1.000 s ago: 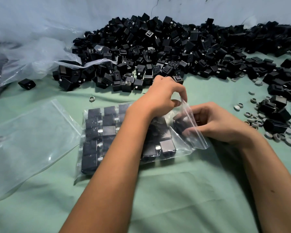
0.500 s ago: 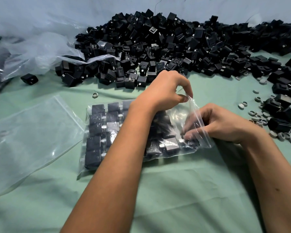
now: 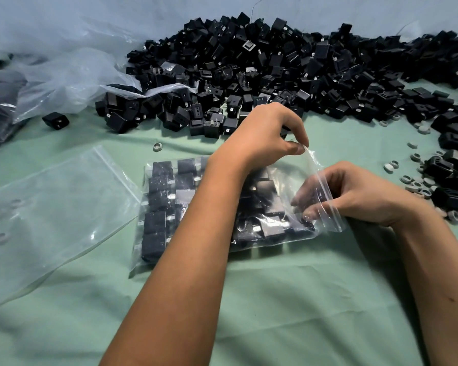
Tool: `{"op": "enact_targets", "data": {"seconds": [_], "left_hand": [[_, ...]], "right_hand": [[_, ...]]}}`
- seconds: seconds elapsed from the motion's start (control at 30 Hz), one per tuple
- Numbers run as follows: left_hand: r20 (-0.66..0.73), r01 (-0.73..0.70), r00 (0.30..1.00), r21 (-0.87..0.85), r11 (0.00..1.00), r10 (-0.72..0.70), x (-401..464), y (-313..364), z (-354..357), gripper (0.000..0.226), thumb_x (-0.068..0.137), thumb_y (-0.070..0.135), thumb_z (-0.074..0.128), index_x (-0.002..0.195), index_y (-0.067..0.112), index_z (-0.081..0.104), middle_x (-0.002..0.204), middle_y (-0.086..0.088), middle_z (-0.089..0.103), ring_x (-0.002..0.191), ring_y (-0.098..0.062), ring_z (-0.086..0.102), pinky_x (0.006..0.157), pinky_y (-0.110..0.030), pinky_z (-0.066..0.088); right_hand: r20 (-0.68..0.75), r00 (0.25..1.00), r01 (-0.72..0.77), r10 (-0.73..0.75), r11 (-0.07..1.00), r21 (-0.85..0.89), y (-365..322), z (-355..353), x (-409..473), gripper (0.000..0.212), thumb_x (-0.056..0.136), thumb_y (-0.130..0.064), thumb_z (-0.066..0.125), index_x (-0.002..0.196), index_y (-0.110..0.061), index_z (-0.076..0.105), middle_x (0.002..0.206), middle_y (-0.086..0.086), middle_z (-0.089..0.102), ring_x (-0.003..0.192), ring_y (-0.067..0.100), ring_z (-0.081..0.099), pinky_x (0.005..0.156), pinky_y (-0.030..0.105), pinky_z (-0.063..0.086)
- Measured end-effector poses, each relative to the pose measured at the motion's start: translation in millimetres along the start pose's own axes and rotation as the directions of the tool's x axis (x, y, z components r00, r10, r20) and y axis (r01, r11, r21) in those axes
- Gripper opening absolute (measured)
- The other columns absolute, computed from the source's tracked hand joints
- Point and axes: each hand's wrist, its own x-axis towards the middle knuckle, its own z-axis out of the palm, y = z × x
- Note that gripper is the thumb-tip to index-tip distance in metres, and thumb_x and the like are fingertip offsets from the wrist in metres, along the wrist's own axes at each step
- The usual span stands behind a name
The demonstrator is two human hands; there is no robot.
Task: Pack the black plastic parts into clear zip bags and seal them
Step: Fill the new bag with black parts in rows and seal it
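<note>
A clear zip bag [image 3: 280, 178] lies on the green cloth, filled with rows of black plastic parts [image 3: 158, 186], its open mouth facing right. My left hand [image 3: 265, 136] pinches the mouth's upper corner and lifts it. My right hand [image 3: 360, 196] reaches into the mouth. Its curled fingers show through the plastic and seem to hold a black part [image 3: 319, 192] just inside. My left forearm hides the bag's middle. A big heap of loose black parts [image 3: 262, 72] lies behind.
An empty clear zip bag [image 3: 50, 210] lies flat at the left. Crumpled plastic sheeting [image 3: 64, 77] sits at the back left. Several grey rings [image 3: 413, 183] and more black parts [image 3: 452, 165] are scattered at the right. One ring [image 3: 158, 147] lies near the heap.
My right hand has pushed its fingers deeper into the bag mouth. My left hand still pinches the upper corner. The view has shifted slightly.
</note>
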Motion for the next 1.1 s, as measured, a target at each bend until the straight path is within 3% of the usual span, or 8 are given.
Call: {"op": "enact_targets", "data": {"seconds": [0.3,0.43,0.5,0.6,0.67,0.83,0.93,1.1], "left_hand": [[-0.003,0.023,1.0,-0.035,0.999,-0.023,0,2,2,0.009,0.084,0.023,0.083,0.091,0.027,0.082,0.102,0.016,0.069,0.101,0.002,0.06,0.076,-0.003,0.037],[0.013,0.057,0.998,-0.075,0.996,-0.057,-3,3,-3,0.015,0.085,0.023,0.083,0.099,0.028,0.08,0.106,0.016,0.071,0.102,0.005,0.062,0.075,0.0,0.04],[-0.013,0.097,0.995,-0.141,0.985,-0.1,-8,-3,-16,0.018,0.087,0.024,0.081,0.105,0.028,0.078,0.107,0.018,0.072,0.102,0.006,0.063,0.08,-0.005,0.046],[-0.144,0.185,0.965,-0.224,0.957,-0.22,-19,-18,-42,0.011,0.092,0.021,0.075,0.101,0.027,0.075,0.103,0.015,0.072,0.099,-0.004,0.068,0.079,-0.022,0.055],[-0.294,0.224,0.904,-0.291,0.93,-0.31,-25,-31,-57,0.008,0.094,0.019,0.07,0.098,0.025,0.074,0.101,0.011,0.072,0.096,-0.006,0.068,0.077,-0.023,0.056],[-0.558,0.116,0.648,-0.601,0.791,-0.518,-37,-54,-84,0.009,0.099,0.02,0.063,0.094,0.019,0.07,0.1,-0.006,0.075,0.084,-0.011,0.064,0.073,-0.026,0.052],[-0.586,0.0,0.543,-0.717,0.697,-0.602,-45,-59,-94,0.018,0.101,0.023,0.06,0.086,0.021,0.069,0.084,0.001,0.074,0.074,-0.01,0.063,0.064,-0.023,0.05],[-0.545,-0.109,0.473,-0.816,0.568,-0.692,-50,-61,-100,0.022,0.103,0.022,0.055,0.085,0.018,0.066,0.079,0.001,0.071,0.07,-0.014,0.063,0.064,-0.026,0.047]], "right_hand": [[-0.018,1.0,0.016,-0.016,1.0,-0.003,0,0,1,0.029,0.072,-0.028,0.092,0.096,-0.015,0.081,0.091,0.016,0.079,0.081,0.026,0.076,0.074,0.027,0.059],[-0.168,0.986,-0.004,0.011,0.999,0.039,2,-2,1,0.034,0.076,-0.038,0.089,0.1,-0.015,0.081,0.091,0.014,0.079,0.08,0.027,0.076,0.071,0.027,0.061],[-0.378,0.926,0.017,0.018,0.996,0.089,7,-2,8,0.023,0.079,-0.03,0.085,0.096,-0.015,0.081,0.083,0.01,0.078,0.067,0.016,0.07,0.059,0.022,0.055],[-0.732,0.68,-0.031,0.043,0.999,0.029,9,-11,30,0.004,0.091,-0.018,0.078,0.089,-0.021,0.08,0.076,0.001,0.076,0.06,0.005,0.061,0.058,0.025,0.049],[-0.789,0.608,-0.167,-0.086,0.958,-0.234,5,-23,50,0.015,0.095,-0.015,0.07,0.1,-0.026,0.077,0.088,-0.004,0.076,0.076,0.006,0.067,0.076,0.034,0.058],[-0.464,0.882,-0.299,-0.085,0.66,-0.689,-5,-37,102,0.054,0.097,-0.006,0.065,0.146,-0.027,0.056,0.149,0.005,0.048,0.136,0.03,0.04,0.117,0.046,0.034],[-0.467,0.877,-0.258,-0.111,0.713,-0.652,2,-38,109,0.054,0.09,-0.008,0.076,0.14,-0.023,0.062,0.141,0.005,0.05,0.127,0.028,0.051,0.111,0.041,0.043],[-0.621,0.771,-0.35,-0.142,0.72,-0.599,16,-43,98,0.033,0.088,-0.016,0.08,0.119,-0.018,0.071,0.113,0.004,0.048,0.107,0.031,0.058,0.096,0.038,0.048]]}}
